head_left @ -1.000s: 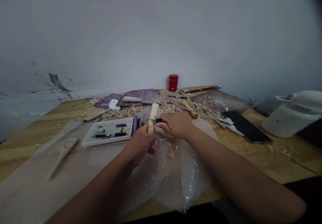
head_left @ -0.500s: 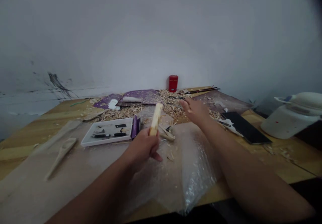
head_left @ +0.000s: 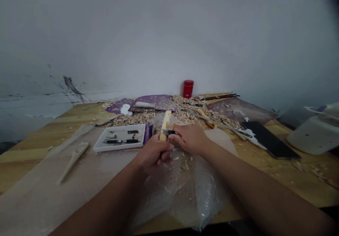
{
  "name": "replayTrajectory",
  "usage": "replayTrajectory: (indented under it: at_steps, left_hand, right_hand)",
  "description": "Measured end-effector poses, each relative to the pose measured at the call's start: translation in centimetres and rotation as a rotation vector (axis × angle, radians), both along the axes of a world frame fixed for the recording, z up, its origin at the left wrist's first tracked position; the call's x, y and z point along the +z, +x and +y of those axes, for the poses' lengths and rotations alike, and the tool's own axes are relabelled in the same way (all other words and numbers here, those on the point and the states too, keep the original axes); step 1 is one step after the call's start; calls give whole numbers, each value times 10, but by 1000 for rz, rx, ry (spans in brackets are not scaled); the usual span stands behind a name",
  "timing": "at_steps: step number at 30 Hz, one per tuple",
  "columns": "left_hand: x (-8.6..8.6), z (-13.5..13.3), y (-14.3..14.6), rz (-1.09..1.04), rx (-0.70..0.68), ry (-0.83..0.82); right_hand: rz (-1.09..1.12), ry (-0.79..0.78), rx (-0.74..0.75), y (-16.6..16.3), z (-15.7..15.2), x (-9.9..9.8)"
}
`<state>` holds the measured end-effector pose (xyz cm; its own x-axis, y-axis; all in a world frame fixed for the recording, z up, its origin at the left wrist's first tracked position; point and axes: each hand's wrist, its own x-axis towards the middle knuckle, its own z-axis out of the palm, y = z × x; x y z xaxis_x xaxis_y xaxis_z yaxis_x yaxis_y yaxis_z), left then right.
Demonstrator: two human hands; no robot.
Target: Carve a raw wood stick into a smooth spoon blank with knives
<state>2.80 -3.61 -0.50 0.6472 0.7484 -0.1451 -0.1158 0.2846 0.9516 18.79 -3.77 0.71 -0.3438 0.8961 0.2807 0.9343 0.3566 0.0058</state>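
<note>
The left hand [head_left: 153,153] is gripping a pale, roughly cut wooden stick [head_left: 166,124] by its lower end, fingers wrapped tight, so the stick is standing nearly upright and leaning slightly to the right above the near middle of the surface [head_left: 39,137]. The right hand [head_left: 189,137] is closing around a small carving knife [head_left: 167,132], whose short dark blade is lying against the right side of the stick, just above the left hand's fingers. The stick is looking raw and fibrous, its top end blunt and lighter in colour.

Beneath both hands a sheet of clear, crinkled plastic wrap [head_left: 190,190] is spreading out, glossy and dotted with small chips. Behind it a thick heap of curly, straw-coloured wood shavings [head_left: 182,112] is covering the far part of the wooden surface. A shallow white rectangular tray [head_left: 120,138] is sitting just left of the stick, holding a few small dark tools too small to make out. Further left, a pale carved wooden spoon [head_left: 74,158], matte and unfinished, is lying on a smooth beige sheet. A glossy red cylindrical can [head_left: 188,88] is standing by the wall; any label on it is unreadable. A flat black slab [head_left: 270,144] is resting to the right.
</note>
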Motion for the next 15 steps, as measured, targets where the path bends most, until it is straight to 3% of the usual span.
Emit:
replayTrajectory:
  at_steps: [9, 15]
  left_hand:
    - [9, -9, 5, 6, 51, -69]
    - [3, -13, 9, -7, -6, -81]
  right_hand:
    - [-29, 19, -88, 4, 5, 4]
    - [-25, 49, -219, 22, 15, 4]
